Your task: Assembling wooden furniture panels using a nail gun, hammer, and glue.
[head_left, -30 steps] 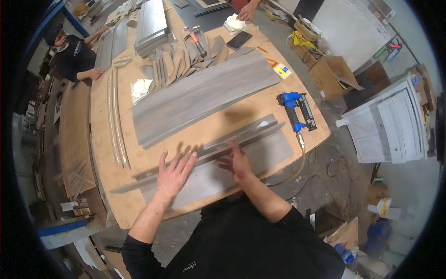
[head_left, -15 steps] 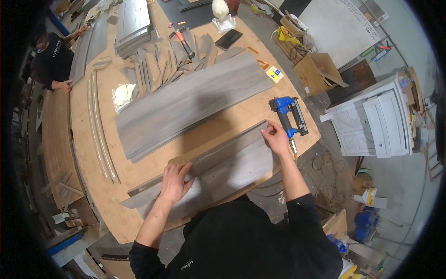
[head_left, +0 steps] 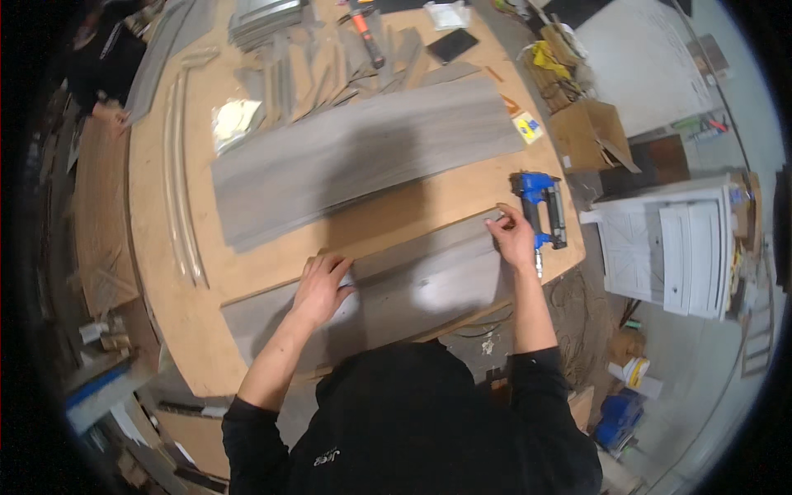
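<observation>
A long grey wood-grain panel [head_left: 396,301] lies along the near edge of the table. At its far side runs a narrow grey strip [head_left: 429,243], whose line against the panel is faint. My left hand [head_left: 324,289] is closed over the strip left of the middle, fingers across the far edge and thumb on the near side. My right hand [head_left: 513,235] pinches the strip's right end between thumb and fingers. Just beyond that hand lies a blue and black nail gun [head_left: 540,202], its air fitting pointing toward me.
Stacked grey boards [head_left: 363,157] lie farther across the wooden table [head_left: 289,268]. Behind them are a heap of offcuts [head_left: 318,70], a hammer [head_left: 367,37] and a black phone [head_left: 452,46]. Curved mouldings [head_left: 177,181] rest at left. A co-worker [head_left: 103,62] stands far left.
The strip, raised like a lip along the panel earlier, now looks nearly flush with it. Both hands keep hold near the same places. The whole view has shifted with my head.
</observation>
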Tool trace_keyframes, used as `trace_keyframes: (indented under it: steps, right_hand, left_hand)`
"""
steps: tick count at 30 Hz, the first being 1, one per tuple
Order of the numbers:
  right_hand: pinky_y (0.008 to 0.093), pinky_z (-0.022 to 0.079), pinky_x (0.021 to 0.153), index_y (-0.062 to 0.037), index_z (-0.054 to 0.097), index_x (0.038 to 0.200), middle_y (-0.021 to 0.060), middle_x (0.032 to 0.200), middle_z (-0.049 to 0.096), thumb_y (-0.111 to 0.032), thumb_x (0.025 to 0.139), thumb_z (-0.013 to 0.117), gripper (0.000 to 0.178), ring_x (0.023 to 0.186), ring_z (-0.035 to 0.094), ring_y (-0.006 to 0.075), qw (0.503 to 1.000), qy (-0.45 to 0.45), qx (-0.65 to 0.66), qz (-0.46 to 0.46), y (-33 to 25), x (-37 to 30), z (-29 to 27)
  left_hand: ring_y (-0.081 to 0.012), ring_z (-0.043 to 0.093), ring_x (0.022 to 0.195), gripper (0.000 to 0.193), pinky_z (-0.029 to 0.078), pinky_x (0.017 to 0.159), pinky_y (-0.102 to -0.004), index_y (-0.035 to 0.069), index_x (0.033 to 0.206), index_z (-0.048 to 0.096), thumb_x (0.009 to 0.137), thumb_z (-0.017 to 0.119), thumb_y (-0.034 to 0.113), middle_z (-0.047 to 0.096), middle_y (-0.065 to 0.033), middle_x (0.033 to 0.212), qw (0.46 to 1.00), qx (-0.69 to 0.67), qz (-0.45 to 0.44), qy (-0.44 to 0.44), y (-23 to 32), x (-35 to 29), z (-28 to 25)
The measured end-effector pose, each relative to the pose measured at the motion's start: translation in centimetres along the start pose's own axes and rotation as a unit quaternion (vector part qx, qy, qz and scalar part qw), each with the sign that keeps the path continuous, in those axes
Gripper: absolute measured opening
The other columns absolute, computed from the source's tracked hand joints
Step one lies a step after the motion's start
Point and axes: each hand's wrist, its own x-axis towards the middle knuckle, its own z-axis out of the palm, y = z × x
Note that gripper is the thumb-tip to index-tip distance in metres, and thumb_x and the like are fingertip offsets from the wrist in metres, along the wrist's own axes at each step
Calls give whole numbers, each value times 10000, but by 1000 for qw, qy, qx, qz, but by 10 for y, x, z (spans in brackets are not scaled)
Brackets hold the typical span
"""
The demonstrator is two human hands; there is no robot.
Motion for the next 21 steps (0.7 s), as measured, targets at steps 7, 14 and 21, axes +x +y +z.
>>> trace_keyframes:
  steps: [7,14,21]
  right_hand:
    - [261,472,664,-9,665,1236,6,748,600,-182,822,837,481,702,544,100,1000,-3,-9,0,-8,0,-6]
    - [243,444,637,3,659,1235,-29,769,554,-172,829,828,473,713,511,78,998,-24,6,-50,25,15,0]
    - [232,429,809,-5,607,1369,-8,987,598,-248,983,692,464,869,502,81,996,-69,58,-3,10,5,-19]
  left_hand:
    - [-317,527,1200,497,420,1011,-451,76,1277,615,819,769,195,592,-112,1216,999,22,-42,-15,1,4,7]
    - [-305,531,1215,475,380,1052,-480,98,1239,617,816,771,251,599,-101,1220,996,45,-71,-22,-8,-1,8]
    - [-318,485,1318,496,333,1118,-545,99,1314,615,860,742,253,553,-135,1409,954,12,-171,246,-64,-89,13]
